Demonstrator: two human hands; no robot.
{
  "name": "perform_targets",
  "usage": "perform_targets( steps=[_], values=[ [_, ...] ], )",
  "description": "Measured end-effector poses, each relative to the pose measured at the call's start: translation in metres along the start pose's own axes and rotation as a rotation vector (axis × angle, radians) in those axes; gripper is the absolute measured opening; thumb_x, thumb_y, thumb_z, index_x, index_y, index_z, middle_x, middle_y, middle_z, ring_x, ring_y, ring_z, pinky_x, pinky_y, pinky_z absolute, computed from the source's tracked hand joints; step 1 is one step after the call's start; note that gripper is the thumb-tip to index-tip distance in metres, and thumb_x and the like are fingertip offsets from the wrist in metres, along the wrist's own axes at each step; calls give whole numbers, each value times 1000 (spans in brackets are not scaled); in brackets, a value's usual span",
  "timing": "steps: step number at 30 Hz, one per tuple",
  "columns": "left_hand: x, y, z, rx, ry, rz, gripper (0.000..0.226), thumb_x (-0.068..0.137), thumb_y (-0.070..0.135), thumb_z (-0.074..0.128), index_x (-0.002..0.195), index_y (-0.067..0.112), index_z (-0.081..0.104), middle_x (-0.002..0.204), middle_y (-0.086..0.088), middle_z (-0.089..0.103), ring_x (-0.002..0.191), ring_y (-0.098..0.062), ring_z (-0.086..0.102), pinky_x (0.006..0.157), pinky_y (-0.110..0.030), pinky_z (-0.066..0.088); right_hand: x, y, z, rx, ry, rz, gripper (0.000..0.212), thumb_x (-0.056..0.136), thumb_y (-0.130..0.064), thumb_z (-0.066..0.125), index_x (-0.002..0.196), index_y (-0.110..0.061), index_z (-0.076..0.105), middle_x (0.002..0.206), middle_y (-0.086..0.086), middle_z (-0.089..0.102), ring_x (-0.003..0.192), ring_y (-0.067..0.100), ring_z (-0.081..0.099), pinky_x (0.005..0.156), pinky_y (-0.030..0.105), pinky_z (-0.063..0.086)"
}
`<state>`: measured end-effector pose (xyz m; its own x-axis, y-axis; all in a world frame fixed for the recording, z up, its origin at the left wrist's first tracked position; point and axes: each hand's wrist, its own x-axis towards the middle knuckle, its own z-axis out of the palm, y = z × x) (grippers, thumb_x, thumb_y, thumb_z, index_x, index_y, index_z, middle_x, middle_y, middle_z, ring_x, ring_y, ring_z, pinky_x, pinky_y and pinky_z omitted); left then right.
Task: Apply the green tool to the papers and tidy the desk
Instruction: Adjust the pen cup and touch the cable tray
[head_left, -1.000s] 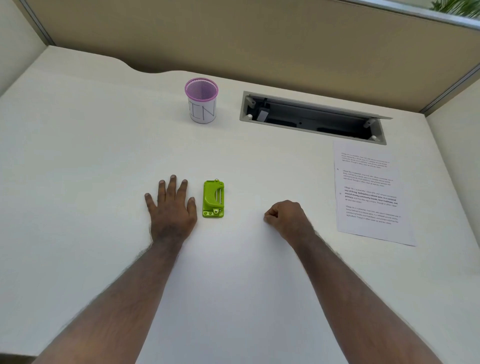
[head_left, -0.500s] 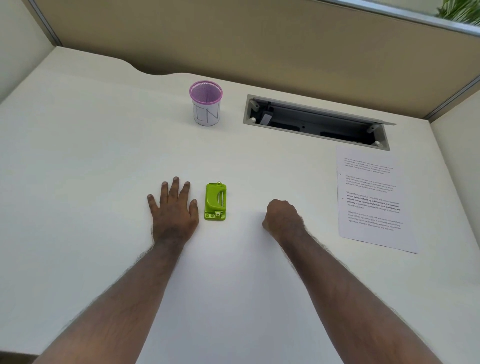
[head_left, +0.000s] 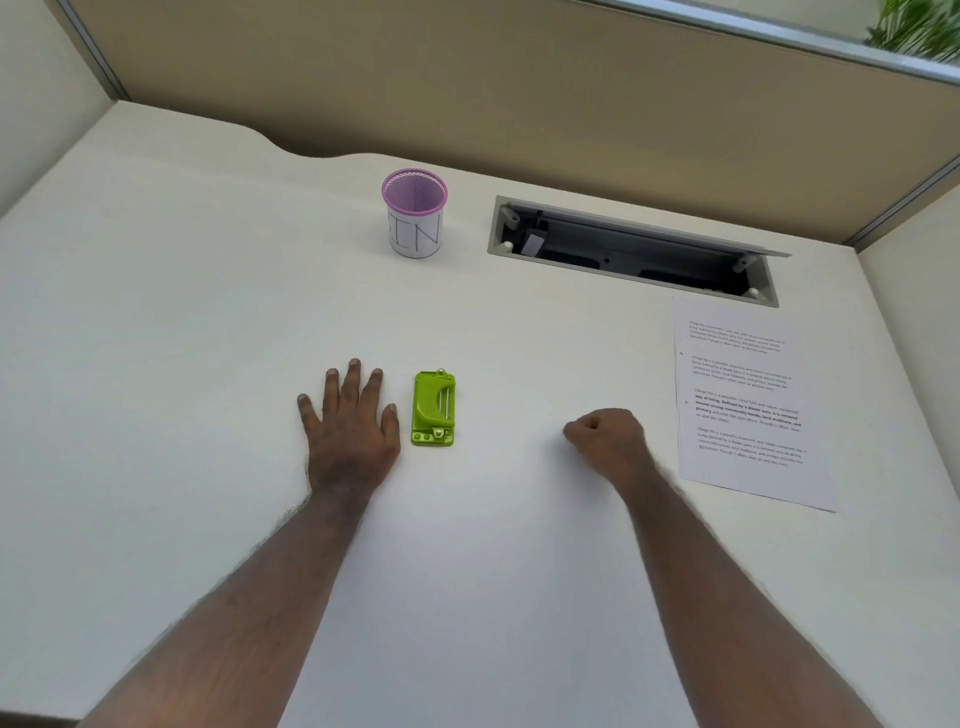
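I see the left hand (head_left: 349, 431) flat on the table (head_left: 156, 364), fingers spread, grip empty. Green tool (head_left: 434, 408) lies just beside its thumb. Right hand (head_left: 608, 441) rests curled in a fist, apart from the papers (head_left: 748, 400) at right. Cup (head_left: 414, 213) at back.

Bright, even and soft, with faint shadows under both hands on the surface (head_left: 156, 364). Slightly blurred at right wrist; bowed at edges from wide-angle distortion.
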<state>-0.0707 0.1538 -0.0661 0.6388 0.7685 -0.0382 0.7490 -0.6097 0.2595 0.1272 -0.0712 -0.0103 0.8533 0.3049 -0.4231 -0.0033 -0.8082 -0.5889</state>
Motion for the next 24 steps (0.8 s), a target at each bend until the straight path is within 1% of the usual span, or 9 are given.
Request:
perform_targets(
  steps=[2,3,5,7,12,17,19,21,24],
  values=[
    [0,0,-1,2,-3,-1,59,94,42,28,150,25,34,163,-1,24,151,-26,19,119,-60,9,2,11,-12,276,7,18,20,74,-12,63,56,-15,55,57,3,49,56,18,45,56,28,42],
    [0,0,-1,0,-5,-1,59,94,43,26,150,25,34,163,0,24,152,-26,18,119,-60,9,3,14,-17,350,7,8,19,77,-11,64,58,-12,59,58,2,53,57,17,50,57,28,47],
    [1,0,0,-2,-7,-1,60,93,43,26,150,25,34,163,0,24,152,-26,18,120,-60,9,6,12,-24,442,0,-31,21,81,-11,64,60,-14,64,59,-1,57,58,12,54,57,25,51],
    [1,1,-1,-2,-8,-4,60,93,43,26,150,25,34,163,0,24,151,-26,19,119,-60,10,10,4,-28,502,-13,-67,21,82,-13,64,61,-16,66,60,-3,58,58,8,55,57,23,52],
    [-3,3,-4,10,-31,-8,61,93,42,24,151,26,33,164,0,22,152,-24,17,120,-60,10,24,-28,-22,505,-45,-148,19,83,-13,64,64,-16,67,60,-6,59,55,3,56,56,19,53],
    [-3,5,-10,16,-46,-13,67,90,45,11,152,28,30,165,2,18,153,-22,15,120,-58,9,53,-90,-10,445,-46,-228,15,85,-12,63,71,-12,69,68,-3,64,60,6,59,55,19,52],
    [-3,6,-12,17,-41,-12,68,90,46,10,151,28,32,164,2,19,152,-23,17,120,-58,11,68,-122,-5,397,-32,-281,14,87,-13,63,76,-8,70,72,1,66,64,12,60,60,25,54],
    [-3,7,-13,15,-41,-9,67,90,45,12,151,28,34,164,1,21,152,-23,19,120,-58,12,82,-158,2,337,-8,-358,18,88,-15,61,78,-3,71,72,6,66,65,16,60,63,32,54],
    [-2,6,-13,17,-34,-11,64,91,44,18,148,27,40,162,0,27,150,-24,25,119,-59,17,103,-212,11,267,12,-436,22,87,-18,60,76,-3,71,68,6,65,63,17,58,61,35,52]
  ],
)
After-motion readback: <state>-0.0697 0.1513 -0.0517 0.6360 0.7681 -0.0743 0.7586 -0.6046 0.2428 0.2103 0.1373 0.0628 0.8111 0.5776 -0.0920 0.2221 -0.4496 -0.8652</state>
